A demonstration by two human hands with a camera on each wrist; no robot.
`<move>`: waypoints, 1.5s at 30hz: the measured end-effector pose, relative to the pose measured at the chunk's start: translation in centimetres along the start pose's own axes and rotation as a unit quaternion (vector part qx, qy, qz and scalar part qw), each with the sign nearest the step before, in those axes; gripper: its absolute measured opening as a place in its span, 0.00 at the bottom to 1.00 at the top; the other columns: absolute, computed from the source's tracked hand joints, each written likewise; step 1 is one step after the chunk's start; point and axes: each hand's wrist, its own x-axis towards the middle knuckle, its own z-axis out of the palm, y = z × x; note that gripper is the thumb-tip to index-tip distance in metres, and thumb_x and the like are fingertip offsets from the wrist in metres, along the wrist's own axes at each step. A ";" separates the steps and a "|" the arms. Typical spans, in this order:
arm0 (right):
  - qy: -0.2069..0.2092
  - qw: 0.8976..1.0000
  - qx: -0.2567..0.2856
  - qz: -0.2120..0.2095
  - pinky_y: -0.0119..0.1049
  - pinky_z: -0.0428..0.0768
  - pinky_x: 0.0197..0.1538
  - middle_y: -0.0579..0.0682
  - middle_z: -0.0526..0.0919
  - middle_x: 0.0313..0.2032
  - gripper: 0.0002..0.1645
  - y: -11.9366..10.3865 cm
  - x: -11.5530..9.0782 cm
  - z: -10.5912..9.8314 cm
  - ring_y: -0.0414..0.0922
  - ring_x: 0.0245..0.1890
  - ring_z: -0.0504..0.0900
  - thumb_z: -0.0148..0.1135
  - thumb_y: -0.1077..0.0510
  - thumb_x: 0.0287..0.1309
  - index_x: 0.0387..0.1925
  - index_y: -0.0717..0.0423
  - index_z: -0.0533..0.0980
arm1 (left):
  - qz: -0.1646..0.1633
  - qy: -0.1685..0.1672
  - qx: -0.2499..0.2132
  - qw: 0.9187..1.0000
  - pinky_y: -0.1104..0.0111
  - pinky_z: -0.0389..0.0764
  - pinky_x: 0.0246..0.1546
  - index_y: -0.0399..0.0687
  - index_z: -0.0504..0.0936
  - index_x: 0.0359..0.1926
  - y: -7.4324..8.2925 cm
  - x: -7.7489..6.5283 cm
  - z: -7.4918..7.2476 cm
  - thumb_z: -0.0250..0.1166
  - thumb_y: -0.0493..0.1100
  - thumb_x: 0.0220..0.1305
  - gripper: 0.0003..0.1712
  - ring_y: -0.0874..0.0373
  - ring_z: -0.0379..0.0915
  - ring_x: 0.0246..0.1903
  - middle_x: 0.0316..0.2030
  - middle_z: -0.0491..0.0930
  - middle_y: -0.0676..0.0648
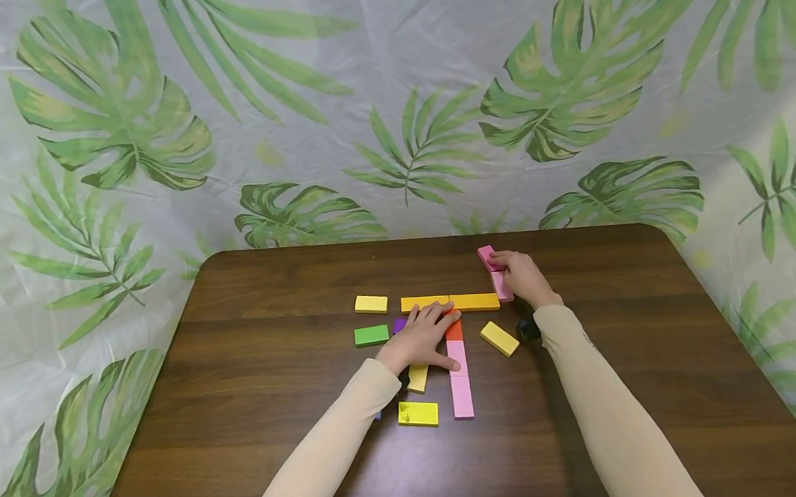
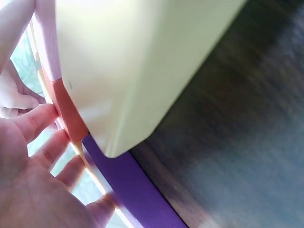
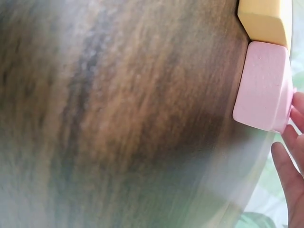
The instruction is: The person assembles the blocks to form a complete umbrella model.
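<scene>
The right hand [image 1: 524, 276], the nearer one, touches the dark pink block [image 1: 485, 256] on its far left, long side pointing far and slightly left (can't tell if it's pinched). The left hand [image 1: 421, 339], fingers spread, grips nothing by the red block [image 1: 454, 331].

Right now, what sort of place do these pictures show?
Probably an indoor tabletop workspace: a dark, wood-grained table stands before a creased cloth printed with green leaves, and small coloured blocks lie on it.

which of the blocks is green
The green block left of the left hand, just nearer the person than a yellow block; no other visible block is green.
</scene>
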 end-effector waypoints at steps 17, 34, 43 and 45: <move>0.008 1.000 0.002 0.001 0.55 0.63 0.63 0.63 0.74 0.58 0.25 0.1 -0.3 0.2 0.62 0.60 0.69 0.44 0.76 0.57 0.54 0.68 0.77 | 0.000 0.002 0.000 1.000 0.50 0.38 0.69 0.51 0.54 0.74 0.0 0.0 0.0 0.67 0.66 0.52 0.55 0.50 0.39 0.72 0.74 0.46 0.48; 0.029 0.999 0.004 -0.018 0.54 0.64 0.62 0.62 0.76 0.57 0.24 0.3 -0.4 0.5 0.61 0.59 0.70 0.44 0.75 0.58 0.53 0.68 0.77 | 0.004 0.004 -0.007 1.000 0.51 0.37 0.69 0.51 0.54 0.74 0.0 -0.1 0.0 0.68 0.65 0.52 0.55 0.50 0.39 0.72 0.74 0.46 0.48; 0.036 0.999 0.022 -0.015 0.56 0.65 0.61 0.62 0.75 0.57 0.24 0.5 -1.1 -0.3 0.61 0.59 0.70 0.45 0.77 0.57 0.53 0.68 0.77 | 0.002 0.001 0.005 1.000 0.51 0.38 0.69 0.52 0.53 0.74 0.0 0.0 0.0 0.67 0.66 0.53 0.55 0.50 0.39 0.72 0.74 0.46 0.48; 0.039 0.999 0.025 -0.014 0.56 0.66 0.60 0.62 0.75 0.57 0.24 0.6 -1.4 -0.6 0.61 0.59 0.70 0.45 0.77 0.57 0.53 0.68 0.77 | 0.003 0.000 0.001 1.000 0.51 0.38 0.69 0.51 0.53 0.74 0.1 -0.1 -0.1 0.67 0.66 0.53 0.55 0.50 0.39 0.72 0.74 0.46 0.48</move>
